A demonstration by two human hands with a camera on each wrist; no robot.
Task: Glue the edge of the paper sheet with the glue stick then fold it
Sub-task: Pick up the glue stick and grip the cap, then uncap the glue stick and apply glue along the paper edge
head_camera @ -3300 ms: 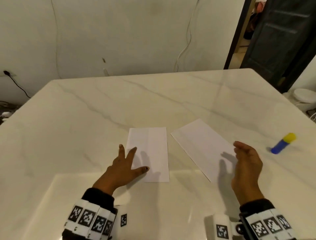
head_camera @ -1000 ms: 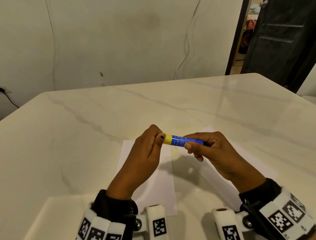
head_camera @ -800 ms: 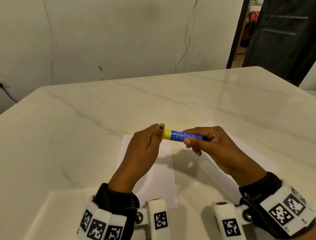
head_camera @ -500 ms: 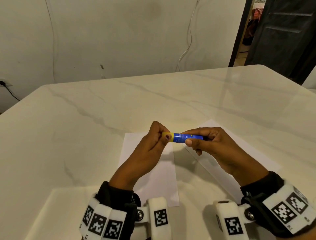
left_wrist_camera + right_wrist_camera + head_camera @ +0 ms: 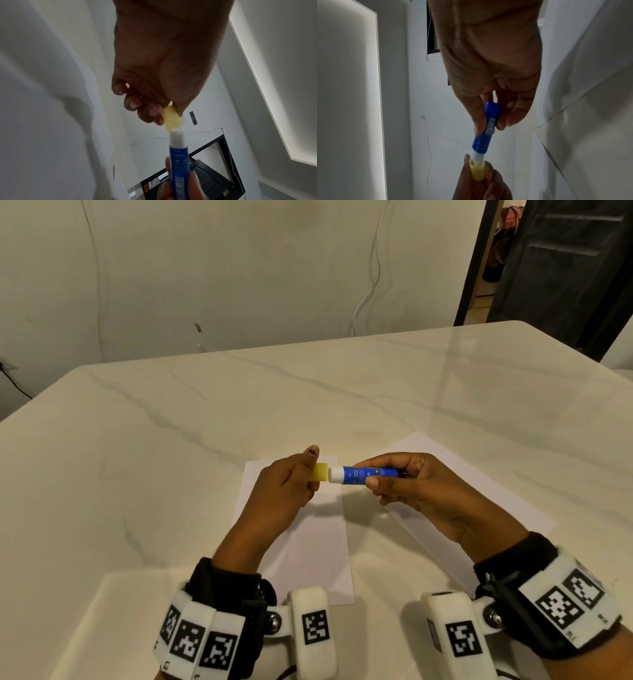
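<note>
My right hand [image 5: 383, 478] grips the blue glue stick [image 5: 368, 473] level above the table, its white neck [image 5: 336, 474] bare and pointing left. My left hand [image 5: 298, 477] pinches the yellow cap [image 5: 319, 477], which sits just off the neck. In the left wrist view the cap [image 5: 172, 120] hangs a little above the white tip of the stick [image 5: 179, 152]. From the right wrist, the stick [image 5: 485, 129] runs down to the cap [image 5: 477, 171]. One white paper sheet [image 5: 315, 546] lies under my left hand, a second sheet [image 5: 476, 491] lies askew under my right.
The marble table [image 5: 171, 460] stretches wide around both sheets. A plain wall with hanging cables [image 5: 370, 278] stands behind it, and a dark doorway [image 5: 561, 268] opens at the far right.
The stick was lifted from the table's right side and held in both hands. In the last half second the yellow cap came off the stick, baring the white neck.
</note>
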